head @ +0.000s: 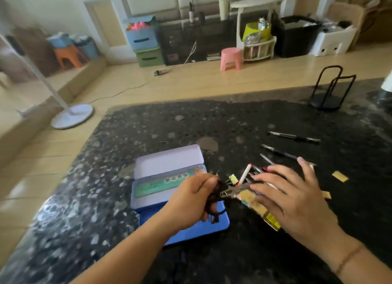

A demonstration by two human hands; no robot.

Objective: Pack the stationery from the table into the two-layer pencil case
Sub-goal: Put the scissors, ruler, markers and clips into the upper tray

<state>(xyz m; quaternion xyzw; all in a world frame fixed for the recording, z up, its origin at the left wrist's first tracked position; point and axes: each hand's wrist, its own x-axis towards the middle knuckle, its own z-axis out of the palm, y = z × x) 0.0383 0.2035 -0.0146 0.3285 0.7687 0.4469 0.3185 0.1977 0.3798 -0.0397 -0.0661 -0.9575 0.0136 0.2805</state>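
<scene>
Left hand (192, 201) curling over the open pencil case (169, 190), gripping a small black item (214, 199), too blurred to name. Right hand (290, 199) spreading flat, fingers (263, 188) straight, pressing down on a loose heap of stationery (252, 186): a thin white pen with a red tip (245, 174), metal clips, a yellow-green packet (261, 211), all smeared by motion. Lying just left of that heap, the case: a rectangular tin with rounded corners, pale lilac lid (169, 159) tilting back, inner tray holding a flat green ruler (161, 183), a brighter blue layer (203, 228) jutting out beneath the left wrist. Resting further out beyond the right hand, two slim black pens (293, 137) (277, 152), well apart from the case. Sitting to the right, two small flat tan pieces (340, 176) (325, 194). Carrying everything, a glossy black speckled stone surface (212, 118). Standing near its far right corner, a black wire holder (328, 88) on a round base.
</scene>
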